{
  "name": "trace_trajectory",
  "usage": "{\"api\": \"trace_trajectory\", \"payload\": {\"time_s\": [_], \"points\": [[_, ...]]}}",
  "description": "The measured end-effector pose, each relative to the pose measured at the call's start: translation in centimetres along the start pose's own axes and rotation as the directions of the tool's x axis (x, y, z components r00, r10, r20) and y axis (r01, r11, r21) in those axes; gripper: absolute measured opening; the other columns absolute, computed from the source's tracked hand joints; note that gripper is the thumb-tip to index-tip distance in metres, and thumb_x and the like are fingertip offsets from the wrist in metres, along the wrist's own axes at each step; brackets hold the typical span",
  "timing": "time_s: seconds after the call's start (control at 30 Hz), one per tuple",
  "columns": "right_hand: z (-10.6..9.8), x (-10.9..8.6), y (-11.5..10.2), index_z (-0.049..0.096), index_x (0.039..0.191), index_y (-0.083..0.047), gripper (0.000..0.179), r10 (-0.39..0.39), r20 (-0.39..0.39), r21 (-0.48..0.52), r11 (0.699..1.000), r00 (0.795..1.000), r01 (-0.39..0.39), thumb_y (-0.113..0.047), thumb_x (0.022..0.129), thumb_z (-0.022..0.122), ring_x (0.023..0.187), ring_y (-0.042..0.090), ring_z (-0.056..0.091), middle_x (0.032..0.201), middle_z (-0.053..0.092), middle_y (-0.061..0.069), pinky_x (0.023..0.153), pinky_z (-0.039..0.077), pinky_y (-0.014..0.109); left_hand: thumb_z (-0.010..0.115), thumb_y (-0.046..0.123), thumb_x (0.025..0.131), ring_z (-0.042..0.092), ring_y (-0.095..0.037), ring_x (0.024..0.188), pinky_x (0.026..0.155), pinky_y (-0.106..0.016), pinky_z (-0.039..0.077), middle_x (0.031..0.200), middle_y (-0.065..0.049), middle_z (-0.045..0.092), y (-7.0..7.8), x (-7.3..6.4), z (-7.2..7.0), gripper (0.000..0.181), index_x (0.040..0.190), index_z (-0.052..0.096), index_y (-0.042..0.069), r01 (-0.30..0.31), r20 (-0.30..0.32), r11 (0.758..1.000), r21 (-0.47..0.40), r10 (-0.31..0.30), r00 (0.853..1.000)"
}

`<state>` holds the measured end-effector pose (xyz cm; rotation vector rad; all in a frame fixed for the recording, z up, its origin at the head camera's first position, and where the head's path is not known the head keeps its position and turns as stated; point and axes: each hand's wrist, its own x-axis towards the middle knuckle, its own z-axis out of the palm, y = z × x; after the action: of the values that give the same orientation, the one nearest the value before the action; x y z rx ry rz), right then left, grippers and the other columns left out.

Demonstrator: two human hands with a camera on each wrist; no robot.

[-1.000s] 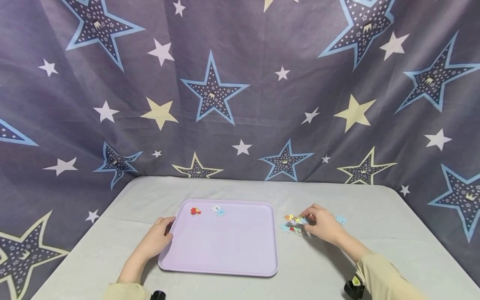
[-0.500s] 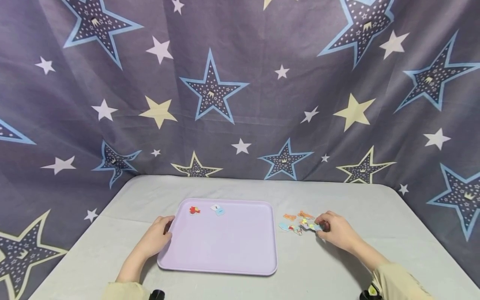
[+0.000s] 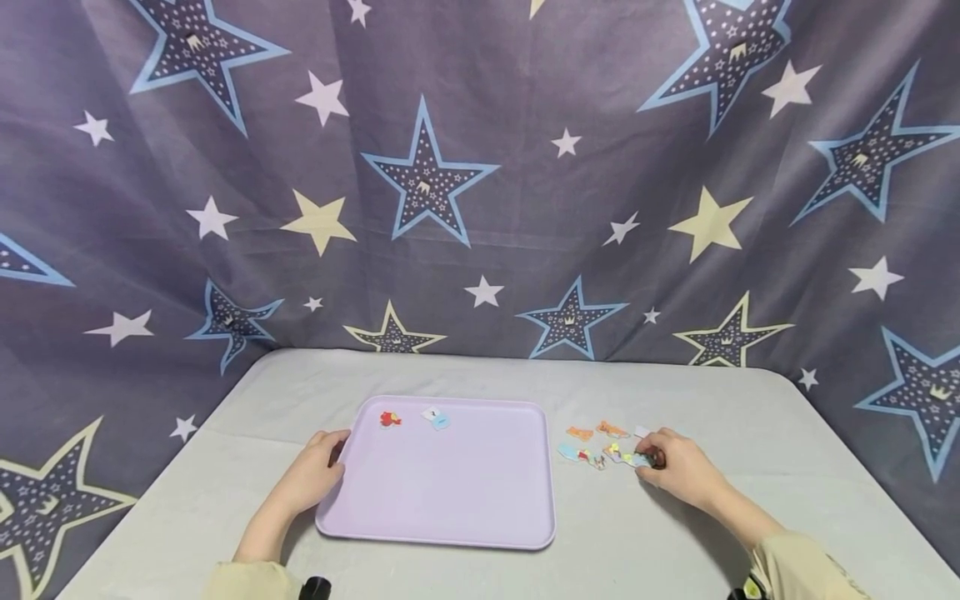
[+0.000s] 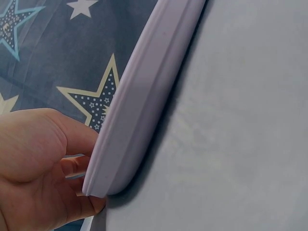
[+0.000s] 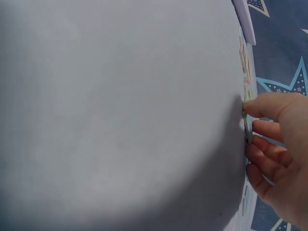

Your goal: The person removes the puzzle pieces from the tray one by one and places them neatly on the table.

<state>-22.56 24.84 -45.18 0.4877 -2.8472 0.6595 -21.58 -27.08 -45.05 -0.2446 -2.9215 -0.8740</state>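
Note:
My left hand [image 3: 306,479] grips the left edge of a pale purple tray [image 3: 450,492]. Its thumb and fingers lie about the rim [image 4: 139,101] in the left wrist view. Right of the tray, my right hand [image 3: 684,471] pinches a thin, flat, multicoloured cutout [image 3: 637,459] low against the table. The right wrist view shows that thumb and fingers [image 5: 262,103] at its edge; the picture on it is too small to tell. Beside it lie orange cutouts [image 3: 612,429] and light blue and red ones [image 3: 570,453]. A white piece [image 3: 642,431] shows partly behind the hand.
Inside the tray, near its far edge, lie a red cutout [image 3: 390,419] and a white and blue one [image 3: 437,418]. The tray rests on a grey-white table [image 3: 600,533]. Behind the table hangs a dark curtain [image 3: 495,208] with stars.
My right hand has moved right and slightly down, carrying cutouts off the pile, then lowered to the table. Orange cutouts now lie uncovered and spread apart. My left hand stays at the tray.

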Motion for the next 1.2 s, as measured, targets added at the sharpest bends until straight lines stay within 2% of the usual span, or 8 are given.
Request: {"api": "trace_trajectory", "payload": {"time_s": [0.3,0.5,0.77,0.83,1.0,1.07,1.2], "points": [[-0.3,0.2,0.0,0.066,0.089,-0.009,0.015,-0.025,-0.031,-0.004,1.000,0.999,0.025,-0.014,0.074,0.069,0.062,0.004,0.043,0.076,0.053,-0.004,0.054,0.038,0.021,0.050,-0.001,0.081,0.050,-0.040,0.107,0.094,-0.053,0.040,0.114,-0.027,0.049,0.3,0.0,0.0,0.048,0.125,0.041,-0.015,0.005,0.010,1.000,0.001,-0.005,1.000],[-0.5,1.7,-1.1,0.066,0.092,-0.008,0.015,-0.052,-0.022,-0.015,0.999,0.998,0.052,-0.013,0.077,0.066,0.065,0.004,0.047,0.081,0.056,-0.003,0.057,0.042,0.021,0.050,-0.002,0.080,0.050,-0.039,0.107,0.094,-0.053,0.039,0.114,-0.027,0.049,-0.1,0.0,0.1,0.048,0.125,0.042,-0.015,-0.011,-0.002,1.000,0.004,0.011,1.000],[0.4,4.2,-5.0,0.066,0.091,-0.006,0.015,-0.142,0.005,0.037,0.989,0.990,0.141,-0.013,0.078,0.065,0.066,0.004,0.051,0.081,0.058,-0.003,0.058,0.044,0.020,0.049,-0.001,0.081,0.050,-0.038,0.106,0.093,-0.053,0.040,0.114,-0.027,0.049,-0.1,0.1,0.0,0.048,0.125,0.041,-0.015,-0.006,0.002,1.000,0.003,0.006,1.000],[1.0,4.8,-6.2,0.066,0.090,-0.006,0.014,-0.184,0.005,0.038,0.982,0.983,0.183,-0.013,0.078,0.065,0.066,0.004,0.052,0.080,0.058,-0.003,0.058,0.044,0.019,0.049,-0.001,0.081,0.051,-0.038,0.106,0.093,-0.053,0.040,0.114,-0.027,0.049,0.0,0.1,0.0,0.048,0.125,0.042,-0.015,-0.004,0.001,1.000,0.004,0.004,1.000],[2.6,6.0,-8.9,0.066,0.089,-0.005,0.015,-0.316,-0.009,0.032,0.948,0.949,0.316,-0.009,0.075,0.063,0.065,0.007,0.054,0.079,0.060,0.001,0.057,0.045,0.018,0.050,-0.002,0.080,0.051,-0.038,0.106,0.093,-0.052,0.040,0.113,-0.027,0.050,0.1,0.1,-0.1,0.047,0.124,0.042,-0.016,-0.016,-0.011,1.000,0.007,0.016,1.000],[3.1,6.4,-10.0,0.066,0.090,-0.004,0.016,-0.345,0.002,0.027,0.938,0.939,0.345,-0.009,0.075,0.062,0.064,0.007,0.053,0.080,0.060,0.002,0.057,0.046,0.019,0.050,-0.002,0.080,0.051,-0.039,0.106,0.093,-0.052,0.040,0.113,-0.027,0.050,0.2,0.1,-0.1,0.047,0.124,0.042,-0.016,-0.018,-0.013,1.000,0.006,0.019,1.000],[4.2,7.1,-12.0,0.066,0.092,-0.007,0.017,-0.355,0.034,0.013,0.935,0.934,0.354,-0.013,0.076,0.063,0.061,0.005,0.050,0.081,0.060,0.001,0.059,0.046,0.021,0.050,-0.002,0.080,0.050,-0.040,0.107,0.094,-0.052,0.039,0.113,-0.027,0.050,0.3,-0.1,-0.1,0.047,0.124,0.043,-0.016,-0.014,-0.013,1.000,0.000,0.014,1.000]]}}
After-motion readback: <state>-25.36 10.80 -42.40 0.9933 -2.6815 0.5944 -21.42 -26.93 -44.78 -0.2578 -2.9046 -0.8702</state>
